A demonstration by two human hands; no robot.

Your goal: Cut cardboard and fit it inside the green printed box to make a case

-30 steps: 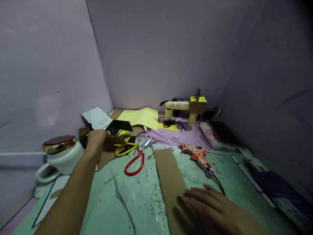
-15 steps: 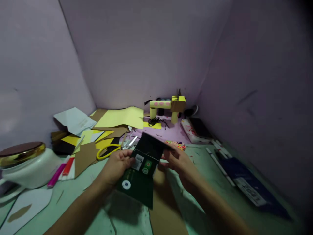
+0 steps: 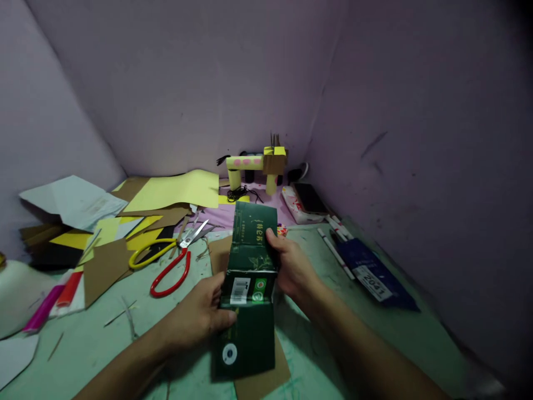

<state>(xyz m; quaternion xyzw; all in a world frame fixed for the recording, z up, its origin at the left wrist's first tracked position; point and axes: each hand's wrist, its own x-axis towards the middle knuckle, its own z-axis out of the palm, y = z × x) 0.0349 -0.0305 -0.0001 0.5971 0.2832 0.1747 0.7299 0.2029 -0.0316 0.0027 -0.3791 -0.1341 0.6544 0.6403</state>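
Observation:
A dark green printed cardboard box [image 3: 252, 339], opened out along its creases, is held up in front of me. It bears a barcode, a round white sticker and gold lettering. My left hand [image 3: 204, 311] grips its left edge, thumb on the front face. With thumb on the upper panel, my right hand [image 3: 289, 261] holds the right edge. Behind and below the box lies a strip of brown cardboard [image 3: 266, 383] on the table. Left of it rest scissors [image 3: 170, 272] with one red and one yellow handle, blades apart.
Paper and cardboard scraps [image 3: 106, 269] lie at left, near a white pot [image 3: 25, 294] and red and magenta sticks. At the back stands a yellow paper giraffe [image 3: 247, 163]. To the right are a phone [image 3: 310, 198] and a blue packet [image 3: 370, 272] with pens.
The green box has swung more upright and its upper panel now faces me, showing gold lettering. My right hand has shifted onto that panel's edge. The view has turned right.

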